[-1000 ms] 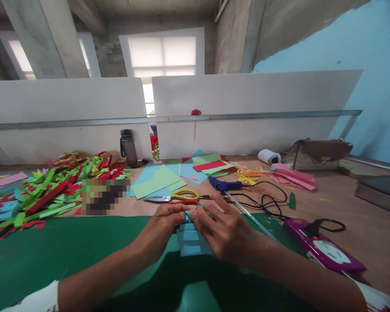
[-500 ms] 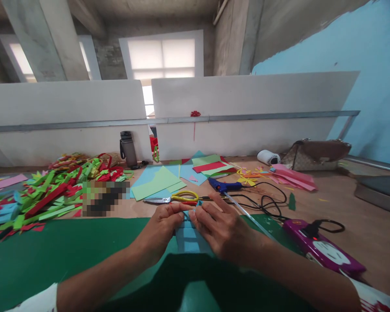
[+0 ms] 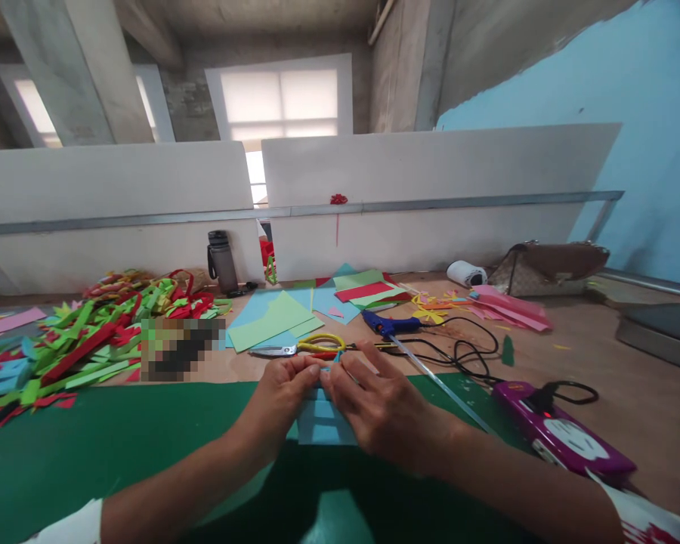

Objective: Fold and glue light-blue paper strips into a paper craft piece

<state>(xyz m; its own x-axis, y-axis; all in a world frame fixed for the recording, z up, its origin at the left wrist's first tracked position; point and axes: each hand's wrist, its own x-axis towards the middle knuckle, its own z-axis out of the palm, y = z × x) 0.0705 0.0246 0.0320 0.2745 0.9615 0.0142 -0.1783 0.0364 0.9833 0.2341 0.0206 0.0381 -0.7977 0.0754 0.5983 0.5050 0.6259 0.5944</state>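
A piece of light blue paper [image 3: 326, 425] is held between both hands over the green mat [image 3: 147, 431]. My left hand [image 3: 283, 397] pinches its upper left edge with thumb and forefinger. My right hand [image 3: 377, 400] is closed on the upper right part, and a small folded blue tip pokes up by its fingers. The fingers hide most of the paper's top edge. Just beyond the fingertips lie yellow-handled scissors [image 3: 321, 344], blades pointing left. Behind the right hand rests a blue glue gun [image 3: 394, 325] with a clear glue stick [image 3: 436, 381] reaching toward the right forearm.
Green and light blue paper sheets [image 3: 275, 321] lie beyond the scissors. A heap of red and green paper strips [image 3: 99, 336] is at left, near a dark bottle [image 3: 221, 262]. At right are a purple power strip [image 3: 564, 431], black cable, pink paper [image 3: 510, 308] and a handbag [image 3: 549, 268].
Both hands have shifted slightly left with the blue paper. The right fingers have curled closer to the left fingertips, and more of the paper's lower part shows.
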